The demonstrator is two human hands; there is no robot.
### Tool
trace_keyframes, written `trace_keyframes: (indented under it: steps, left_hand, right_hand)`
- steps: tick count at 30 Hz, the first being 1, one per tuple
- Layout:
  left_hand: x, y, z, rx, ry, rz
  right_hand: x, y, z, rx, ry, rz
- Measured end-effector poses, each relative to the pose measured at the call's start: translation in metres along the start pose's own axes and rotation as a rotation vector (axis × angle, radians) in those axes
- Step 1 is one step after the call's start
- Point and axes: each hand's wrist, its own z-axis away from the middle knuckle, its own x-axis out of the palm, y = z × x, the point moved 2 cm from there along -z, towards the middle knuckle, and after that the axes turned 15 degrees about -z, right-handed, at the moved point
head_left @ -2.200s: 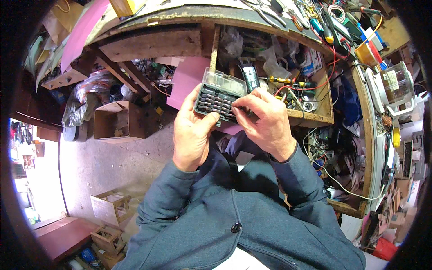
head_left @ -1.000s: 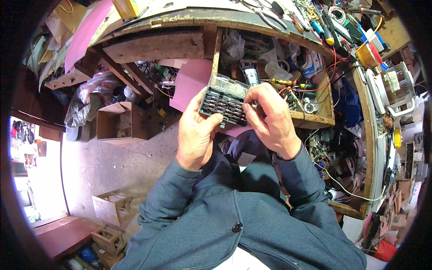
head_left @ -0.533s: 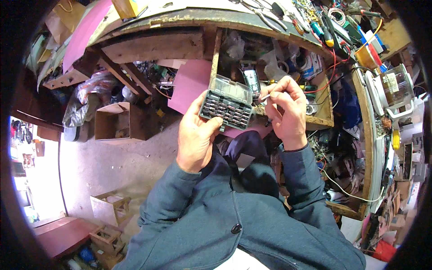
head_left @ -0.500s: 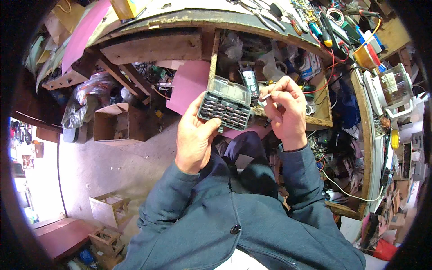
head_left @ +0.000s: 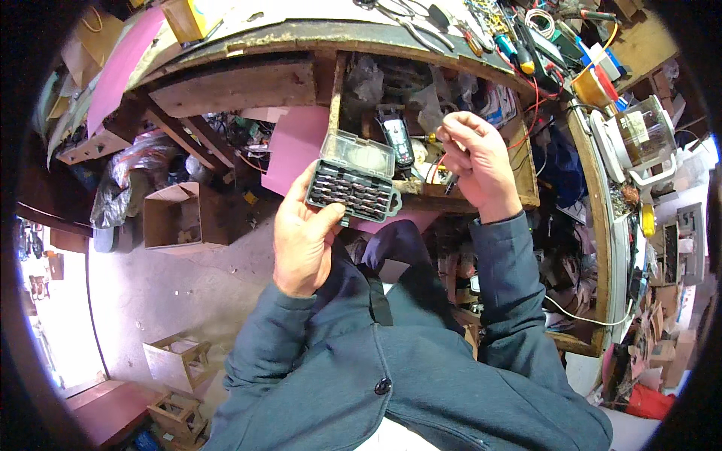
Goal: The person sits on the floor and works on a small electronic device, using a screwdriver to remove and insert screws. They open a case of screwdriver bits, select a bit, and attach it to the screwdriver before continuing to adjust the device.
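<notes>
The left hand (head_left: pixel 304 233) holds an open bit case (head_left: pixel 353 179), fingers wrapped under its lower half and thumb along the near edge. The case is grey-green plastic, hinged; its clear lid stands tipped back, and the tray below carries rows of short dark metal bits seated in slots. To the right of the case, well apart from it, the right hand (head_left: pixel 475 161) is raised with its fingers curled close; a small dark bit (head_left: pixel 451 183) pokes down from the pinch of thumb and forefinger. Just behind the case, an open wooden drawer (head_left: pixel 519 161) of the workbench (head_left: pixel 316 34) holds a black tool with a label, crumpled clear plastic bags and loose wires. Left of the case, a pink sheet (head_left: pixel 295 146) leans under the bench. Farther left and lower, an open cardboard box (head_left: pixel 179 218) sits on the concrete floor. Far right of the case stands a glass jug (head_left: pixel 639 139) with a white handle.
</notes>
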Motion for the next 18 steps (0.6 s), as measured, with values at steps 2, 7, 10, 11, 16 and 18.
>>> trace_keyframes:
  steps: [2,7,10,11,16,18]
  left_hand:
    - [-0.003,0.001,-0.002,-0.015,-0.015,-0.022]
    - [-0.001,0.003,0.001,-0.015,0.008,-0.028]
    - [-0.003,-0.003,-0.001,0.0,0.006,-0.01]
    - [-0.006,-0.005,-0.002,0.004,-0.008,-0.036]
    - [-0.006,-0.005,-0.001,0.017,-0.003,-0.019]
    - [-0.005,-0.003,-0.001,0.018,0.002,-0.01]
  right_hand:
    - [-0.001,-0.006,-0.002,-0.065,-0.076,0.268]
    - [-0.001,-0.004,-0.012,-0.344,-0.243,1.044]
    - [-0.005,0.002,-0.012,-0.488,-0.319,1.221]
    - [-0.006,0.004,-0.011,-0.494,-0.33,1.247]
    - [0.0,0.015,-0.006,-0.403,-0.305,1.458]
    - [-0.001,0.017,-0.006,-0.478,-0.336,1.553]
